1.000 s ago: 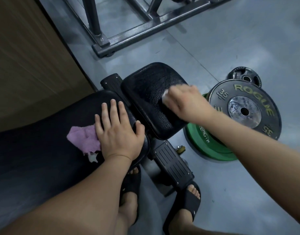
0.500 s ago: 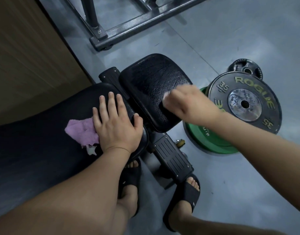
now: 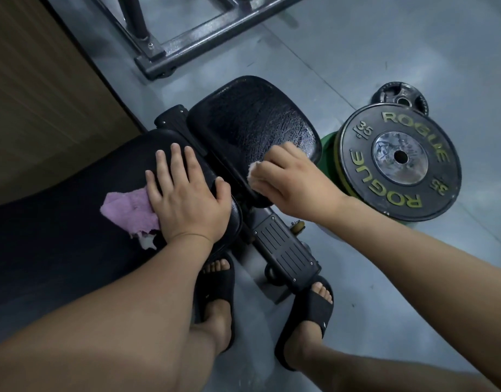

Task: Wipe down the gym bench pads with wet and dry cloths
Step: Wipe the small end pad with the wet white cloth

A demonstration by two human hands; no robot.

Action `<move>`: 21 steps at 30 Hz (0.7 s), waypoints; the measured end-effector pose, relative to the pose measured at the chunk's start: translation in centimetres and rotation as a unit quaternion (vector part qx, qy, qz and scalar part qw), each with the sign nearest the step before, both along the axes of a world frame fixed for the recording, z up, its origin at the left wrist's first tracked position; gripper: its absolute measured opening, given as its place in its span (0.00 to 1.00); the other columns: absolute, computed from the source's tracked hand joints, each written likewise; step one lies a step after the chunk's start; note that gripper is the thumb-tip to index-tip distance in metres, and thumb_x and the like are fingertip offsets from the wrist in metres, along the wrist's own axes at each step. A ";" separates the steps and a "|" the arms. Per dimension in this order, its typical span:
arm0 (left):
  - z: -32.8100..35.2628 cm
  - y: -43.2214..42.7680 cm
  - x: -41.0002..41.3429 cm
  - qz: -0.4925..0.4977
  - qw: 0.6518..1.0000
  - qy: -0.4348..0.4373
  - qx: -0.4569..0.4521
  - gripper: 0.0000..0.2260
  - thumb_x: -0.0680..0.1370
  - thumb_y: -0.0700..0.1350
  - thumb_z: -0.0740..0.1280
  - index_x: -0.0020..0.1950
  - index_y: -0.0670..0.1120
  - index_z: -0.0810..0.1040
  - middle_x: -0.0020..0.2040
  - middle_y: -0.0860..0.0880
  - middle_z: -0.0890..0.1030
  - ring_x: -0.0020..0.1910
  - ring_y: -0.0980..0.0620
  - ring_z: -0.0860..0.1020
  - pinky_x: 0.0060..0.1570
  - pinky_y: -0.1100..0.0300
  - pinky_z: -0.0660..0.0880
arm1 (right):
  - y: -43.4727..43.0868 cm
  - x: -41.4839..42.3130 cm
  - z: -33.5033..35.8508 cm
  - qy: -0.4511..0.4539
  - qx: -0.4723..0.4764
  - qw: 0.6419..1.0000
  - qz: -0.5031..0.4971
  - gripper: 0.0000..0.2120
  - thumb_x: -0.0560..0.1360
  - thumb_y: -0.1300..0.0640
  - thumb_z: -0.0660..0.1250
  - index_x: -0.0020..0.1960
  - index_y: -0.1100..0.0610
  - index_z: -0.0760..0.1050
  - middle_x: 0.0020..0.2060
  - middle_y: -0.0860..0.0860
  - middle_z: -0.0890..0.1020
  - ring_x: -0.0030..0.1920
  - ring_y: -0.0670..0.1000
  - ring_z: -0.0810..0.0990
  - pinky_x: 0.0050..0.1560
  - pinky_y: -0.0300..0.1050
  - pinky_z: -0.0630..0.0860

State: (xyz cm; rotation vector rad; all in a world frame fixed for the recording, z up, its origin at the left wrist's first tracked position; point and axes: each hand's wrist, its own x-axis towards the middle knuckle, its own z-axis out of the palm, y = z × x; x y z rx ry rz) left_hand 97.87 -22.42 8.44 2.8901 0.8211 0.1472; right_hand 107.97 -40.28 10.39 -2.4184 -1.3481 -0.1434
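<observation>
Left hand (image 3: 187, 199) lies flat, fingers spread, on the back pad (image 3: 74, 222), pinning a pink cloth (image 3: 130, 207). Right hand (image 3: 294, 183) grips a pale cloth (image 3: 253, 172) on the seat pad (image 3: 252, 123) beside it.

Hidden and cut off
Your left hand (image 3: 187, 199) covers part of the pink cloth (image 3: 130, 210); your right hand (image 3: 294, 182) hides most of the pale cloth (image 3: 253, 172); the long pad (image 3: 59, 236) runs off the picture's left edge.

The seat pad (image 3: 252, 128), centre frame, is black with a fine streaked grain; the back pad (image 3: 59, 222) at left, plain black. A lilac cloth (image 3: 127, 210) shows left of centre, a whitish cloth (image 3: 253, 176) mid-frame. At right, a black plate (image 3: 356, 171) bears olive lettering over a green plate (image 3: 329, 154).
</observation>
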 end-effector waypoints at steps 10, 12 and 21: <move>0.0 0.1 0.1 0.004 1.000 0.004 0.000 0.35 0.78 0.60 0.54 0.82 0.45 0.58 0.83 0.46 0.55 0.82 0.44 0.49 0.79 0.41 0.48 | 12.7 8.9 0.0 0.038 0.042 0.998 0.024 0.13 0.79 0.48 0.68 0.48 0.57 0.82 0.44 0.56 0.76 0.44 0.57 0.72 0.48 0.53 0.73; 0.1 0.1 0.1 0.005 1.000 0.007 -0.003 0.35 0.78 0.61 0.54 0.82 0.45 0.57 0.83 0.46 0.54 0.82 0.45 0.48 0.79 0.41 0.47 | 14.5 9.9 0.3 0.057 0.020 0.998 0.007 0.13 0.78 0.47 0.67 0.51 0.55 0.84 0.46 0.55 0.76 0.47 0.58 0.72 0.50 0.55 0.74; 0.1 0.2 0.2 0.006 1.000 -0.003 -0.017 0.35 0.78 0.60 0.56 0.81 0.45 0.60 0.82 0.46 0.56 0.82 0.44 0.50 0.78 0.40 0.49 | 7.1 5.7 0.5 0.047 0.019 0.990 0.132 0.11 0.82 0.50 0.68 0.57 0.55 0.84 0.47 0.54 0.76 0.47 0.55 0.72 0.52 0.47 0.72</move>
